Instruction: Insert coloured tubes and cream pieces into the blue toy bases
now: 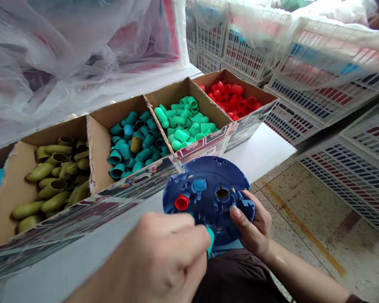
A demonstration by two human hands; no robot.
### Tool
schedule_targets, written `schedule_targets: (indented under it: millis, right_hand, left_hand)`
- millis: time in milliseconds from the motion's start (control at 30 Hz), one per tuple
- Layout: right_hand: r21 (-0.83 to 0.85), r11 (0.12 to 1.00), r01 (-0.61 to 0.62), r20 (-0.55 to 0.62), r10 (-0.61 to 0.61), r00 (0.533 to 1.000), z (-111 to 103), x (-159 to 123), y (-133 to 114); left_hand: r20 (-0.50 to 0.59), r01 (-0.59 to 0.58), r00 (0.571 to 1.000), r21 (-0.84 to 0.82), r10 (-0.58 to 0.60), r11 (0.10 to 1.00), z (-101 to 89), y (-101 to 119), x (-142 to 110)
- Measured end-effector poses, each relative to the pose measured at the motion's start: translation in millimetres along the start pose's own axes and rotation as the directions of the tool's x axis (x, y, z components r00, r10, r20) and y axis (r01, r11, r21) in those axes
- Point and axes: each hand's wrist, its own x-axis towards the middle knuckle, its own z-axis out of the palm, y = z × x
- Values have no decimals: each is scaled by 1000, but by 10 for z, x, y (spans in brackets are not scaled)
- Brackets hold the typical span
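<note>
A round dark blue plastic disc (208,168) is tilted above my lap, with moulded tabs and holes on the side facing me. My right hand (255,225) grips its right edge, thumb on the near face and fingers mostly behind. A red cap (181,202), a light blue cap (198,185) and an olive cap (222,193) sit in the disc's holes. My left hand (173,248) is closed in front of the lower left of the disc, around a green cap (210,240) that shows past its fingers. More green shows just above the knuckles, mostly hidden.
Behind the disc, a divided cardboard box (90,155) holds olive caps (57,168), teal caps (139,143), mint green caps (183,122) and red caps (230,99). It stands on a white table (265,147). Stacked white crates (328,80) line the right.
</note>
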Motion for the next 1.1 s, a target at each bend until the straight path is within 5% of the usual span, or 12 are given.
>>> schedule_targets:
  millis: [67, 167, 400, 600, 800, 967, 1100]
  right_hand:
    - [-7, 1000, 23, 0, -23, 1000, 22, 20, -5]
    - [-26, 998, 63, -20, -63, 998, 47, 22, -11]
    - [-20, 997, 80, -20, -80, 997, 83, -10, -5]
    - [3, 989, 148, -13, -148, 989, 135, 20, -8]
    - [50, 995, 88, 25, -90, 996, 110, -32, 77]
    - [87, 994, 68, 41, -72, 997, 128, -58, 102]
    - [80, 995, 58, 8, -59, 998, 140, -37, 116]
  left_hand:
    - [123, -48, 991, -5, 48, 999, 308, 87, -116]
    - [68, -74, 995, 107, 67, 991, 544, 99, -150]
    - [-63, 65, 995, -125, -73, 990, 252, 170, -88]
    - [-60, -23, 998, -113, 16, 993, 414, 144, -146]
    - [-195, 176, 959, -151, -204, 973, 396, 86, -234]
    - [-95, 14, 995, -114, -25, 993, 335, 91, -175]
    - [-37, 31, 999, -29, -32, 999, 405, 164, -147]
